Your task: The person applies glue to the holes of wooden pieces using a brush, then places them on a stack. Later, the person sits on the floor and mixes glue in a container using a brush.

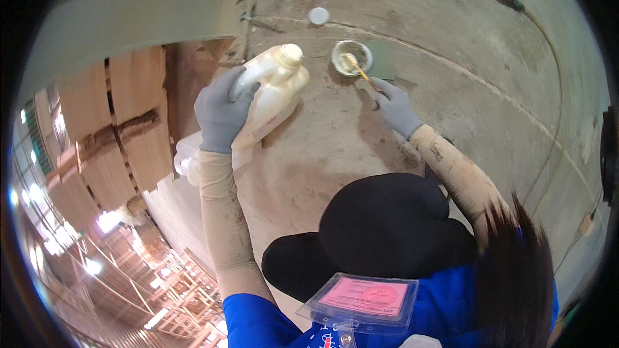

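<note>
Looking down from the head cam. My left hand (220,115), grey glove, is wrapped tight around the handle of a cream plastic jug (274,93). Jug is tilted, neck pointing up-right in the picture, its cap (291,53) on. It sits over the stained concrete surface (451,64); can't tell whether its base touches the surface or is lifted clear.

My right hand (394,108), also grey-gloved, pinches a thin yellowish stick (358,72). The stick's far end is in a small round bowl (351,57) standing on the surface, just up-left of the hand. Bowl holds pale contents; can't make out what.

Jug and bowl are near each other but apart, jug neck left of the bowl. A flat greenish patch (383,59) lies right beside the bowl on its right edge. A small white round lid (318,15) lies on the surface beyond the bowl, separate from it.

Second whitish container (187,154) partly hidden behind my left forearm, below the jug. Stacked brown wooden boards (129,129) to the left, off the surface edge.

Both forearms in tan sleeves. Black hat brim (387,232) and a pink badge in a clear holder (361,299) fill the lower part of the view.
</note>
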Demonstrator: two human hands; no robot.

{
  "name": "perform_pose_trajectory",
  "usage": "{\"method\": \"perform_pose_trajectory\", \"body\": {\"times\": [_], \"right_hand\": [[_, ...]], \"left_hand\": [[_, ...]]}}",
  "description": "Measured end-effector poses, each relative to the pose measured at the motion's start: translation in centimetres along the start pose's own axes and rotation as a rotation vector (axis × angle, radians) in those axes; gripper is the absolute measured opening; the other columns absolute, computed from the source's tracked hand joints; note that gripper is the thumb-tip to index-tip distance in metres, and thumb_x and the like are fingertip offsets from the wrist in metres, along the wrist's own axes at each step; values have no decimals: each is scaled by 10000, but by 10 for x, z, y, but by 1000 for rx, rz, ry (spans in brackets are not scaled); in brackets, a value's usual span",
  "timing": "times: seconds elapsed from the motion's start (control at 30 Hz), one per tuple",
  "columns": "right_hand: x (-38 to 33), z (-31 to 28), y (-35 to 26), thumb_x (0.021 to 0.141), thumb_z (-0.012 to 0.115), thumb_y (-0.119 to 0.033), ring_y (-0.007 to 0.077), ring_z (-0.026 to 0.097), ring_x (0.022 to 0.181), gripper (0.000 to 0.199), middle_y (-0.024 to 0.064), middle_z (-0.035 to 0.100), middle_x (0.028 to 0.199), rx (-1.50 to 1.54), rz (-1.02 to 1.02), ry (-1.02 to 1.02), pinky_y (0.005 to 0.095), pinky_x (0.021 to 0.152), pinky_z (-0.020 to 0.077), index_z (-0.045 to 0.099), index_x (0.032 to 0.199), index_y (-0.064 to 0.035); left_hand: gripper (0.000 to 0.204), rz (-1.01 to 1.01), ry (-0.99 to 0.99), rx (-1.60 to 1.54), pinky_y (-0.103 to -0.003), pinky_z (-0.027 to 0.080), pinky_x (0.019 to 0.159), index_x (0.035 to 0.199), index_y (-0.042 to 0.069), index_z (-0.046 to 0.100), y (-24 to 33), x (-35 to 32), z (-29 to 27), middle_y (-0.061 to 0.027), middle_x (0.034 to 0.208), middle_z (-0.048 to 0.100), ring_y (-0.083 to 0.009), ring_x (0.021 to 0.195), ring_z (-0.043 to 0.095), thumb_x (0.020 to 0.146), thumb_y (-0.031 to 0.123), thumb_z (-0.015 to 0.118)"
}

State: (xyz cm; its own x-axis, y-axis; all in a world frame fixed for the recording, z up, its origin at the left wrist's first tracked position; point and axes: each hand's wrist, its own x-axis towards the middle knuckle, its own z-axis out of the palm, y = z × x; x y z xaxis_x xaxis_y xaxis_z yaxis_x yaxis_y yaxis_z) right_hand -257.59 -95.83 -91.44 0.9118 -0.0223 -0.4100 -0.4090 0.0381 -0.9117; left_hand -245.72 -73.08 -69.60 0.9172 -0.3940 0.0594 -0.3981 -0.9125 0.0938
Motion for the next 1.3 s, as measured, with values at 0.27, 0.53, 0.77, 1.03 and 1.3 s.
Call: {"method": "perform_pose_trajectory", "body": {"times": [0.27, 0.53, 0.77, 1.03, 1.3], "right_hand": [[-5, -8, -16, 842, 487, -124, 380, 617, 821, 299, 218, 632, 898, -469, -122, 49, 423, 729, 493, 591, 1119, -83], [2, -3, -59, 836, 520, -179, 352, 630, 765, 211, 154, 647, 798, -1182, -134, 26, 455, 663, 494, 610, 1016, -114], [6, 8, -91, 792, 575, -212, 312, 586, 979, 270, 126, 622, 1028, -1607, -247, 142, 413, 804, 475, 609, 1047, -129], [125, 87, -120, 785, 598, -205, 342, 542, 1053, 374, 126, 565, 1135, -1352, -371, 10, 424, 876, 456, 569, 1152, -140], [212, 106, -132, 777, 671, -172, 304, 586, 1024, 472, 154, 559, 1192, -1255, -221, -104, 379, 856, 482, 546, 1230, -135]], "left_hand": [[285, -299, 218, -167, -309, 500, 638, 894, 85, 677, -95, -30, -21, -112, 759, 666, -217, 668, 650, 711, 286, 760], [309, -380, 424, -265, -295, 498, 646, 872, 76, 671, -157, -35, -12, -83, 749, 661, -165, 646, 621, 683, 296, 780], [297, -494, 172, -177, -387, 494, 684, 847, 125, 639, -174, -42, -19, -127, 778, 654, -318, 746, 639, 744, 402, 670], [125, -530, 289, -87, -448, 476, 615, 801, 150, 613, -213, -92, 8, -130, 729, 643, -361, 719, 621, 762, 269, 607], [70, -591, 419, -152, -414, 464, 580, 772, 146, 609, -200, -83, 8, -120, 696, 626, -333, 667, 612, 743, 204, 636]]}}
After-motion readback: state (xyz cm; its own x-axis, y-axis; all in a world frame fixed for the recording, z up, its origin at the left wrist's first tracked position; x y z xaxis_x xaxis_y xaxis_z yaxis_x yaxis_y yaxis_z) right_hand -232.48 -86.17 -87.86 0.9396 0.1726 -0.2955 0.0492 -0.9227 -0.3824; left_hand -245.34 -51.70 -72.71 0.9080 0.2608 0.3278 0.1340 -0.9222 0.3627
